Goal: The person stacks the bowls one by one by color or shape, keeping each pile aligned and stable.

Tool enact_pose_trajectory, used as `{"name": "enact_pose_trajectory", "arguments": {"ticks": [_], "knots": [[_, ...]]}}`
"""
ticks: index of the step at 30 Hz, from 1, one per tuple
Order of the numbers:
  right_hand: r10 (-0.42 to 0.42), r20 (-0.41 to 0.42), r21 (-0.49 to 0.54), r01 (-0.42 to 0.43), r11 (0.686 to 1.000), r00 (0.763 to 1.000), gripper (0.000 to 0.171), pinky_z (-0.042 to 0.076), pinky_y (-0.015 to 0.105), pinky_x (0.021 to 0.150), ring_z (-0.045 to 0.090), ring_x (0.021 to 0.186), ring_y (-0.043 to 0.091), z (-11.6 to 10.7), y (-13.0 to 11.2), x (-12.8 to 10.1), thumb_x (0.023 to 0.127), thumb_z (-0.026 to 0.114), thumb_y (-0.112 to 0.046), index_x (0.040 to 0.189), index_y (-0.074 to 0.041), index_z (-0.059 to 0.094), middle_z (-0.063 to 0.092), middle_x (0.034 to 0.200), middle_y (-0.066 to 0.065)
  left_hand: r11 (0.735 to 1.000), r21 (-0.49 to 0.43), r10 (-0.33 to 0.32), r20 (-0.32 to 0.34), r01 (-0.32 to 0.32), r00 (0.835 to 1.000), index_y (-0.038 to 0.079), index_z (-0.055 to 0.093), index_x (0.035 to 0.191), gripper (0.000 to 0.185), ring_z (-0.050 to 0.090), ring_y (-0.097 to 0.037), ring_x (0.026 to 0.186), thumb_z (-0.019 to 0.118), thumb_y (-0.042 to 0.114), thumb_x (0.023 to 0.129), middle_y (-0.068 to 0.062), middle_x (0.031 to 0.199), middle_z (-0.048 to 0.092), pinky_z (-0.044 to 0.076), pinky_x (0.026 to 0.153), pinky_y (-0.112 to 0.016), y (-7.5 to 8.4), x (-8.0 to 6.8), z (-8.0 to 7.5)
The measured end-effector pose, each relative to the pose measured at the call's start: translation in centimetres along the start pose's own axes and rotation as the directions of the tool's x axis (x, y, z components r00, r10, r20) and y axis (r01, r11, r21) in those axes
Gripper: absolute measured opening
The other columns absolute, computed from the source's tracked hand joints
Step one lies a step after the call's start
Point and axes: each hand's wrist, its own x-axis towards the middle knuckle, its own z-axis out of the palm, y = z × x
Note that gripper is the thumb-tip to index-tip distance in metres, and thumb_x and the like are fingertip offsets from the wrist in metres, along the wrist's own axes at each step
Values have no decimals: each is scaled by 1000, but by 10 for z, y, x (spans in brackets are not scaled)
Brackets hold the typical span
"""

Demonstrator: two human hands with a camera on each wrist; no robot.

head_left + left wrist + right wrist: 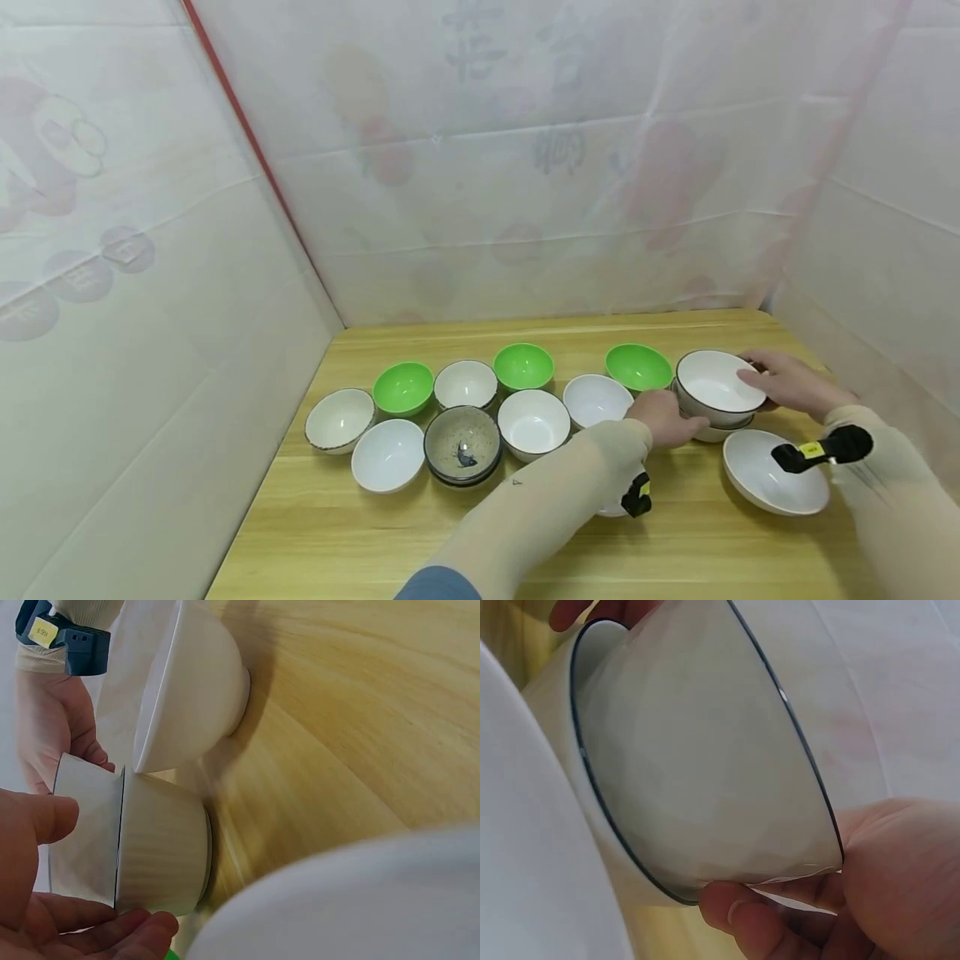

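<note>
**Right hand (791, 385) gripping a glossy, round white bowl with a dark rim (716, 382)**

The right hand is pinching this upper bowl at its right side, thumb over the rim and fingers against the outer wall. The upper bowl is sitting partly inside a lower off-white, dark-rimmed round bowl with a ridged wall (161, 844), at the right part of the pale wooden bench (352, 542). The left hand (663, 419) is reaching round the opposite side, its fingertips touching the lower bowl; whether it is gripping or only steadying, I cannot tell. A shiny bright-green round bowl (637, 367) is standing just behind to the left, and a plain, smooth white bowl (772, 475) is resting in front to the right.
</note>
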Motion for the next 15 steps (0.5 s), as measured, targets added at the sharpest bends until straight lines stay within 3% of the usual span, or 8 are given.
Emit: {"name": "enact_pose_trajectory", "arguments": {"ticks": [15], "knots": [[21,-16,-106,-22,994,1000,54,53,31,56,58,74,16,12,0,6,104,40,-32,133,13,42,53,116,30,998,57,37,10,-37,999,19,70,93,32,50,-5,64,65,49,84,10,73,57,40,57,-18,0,-1,1]]}}
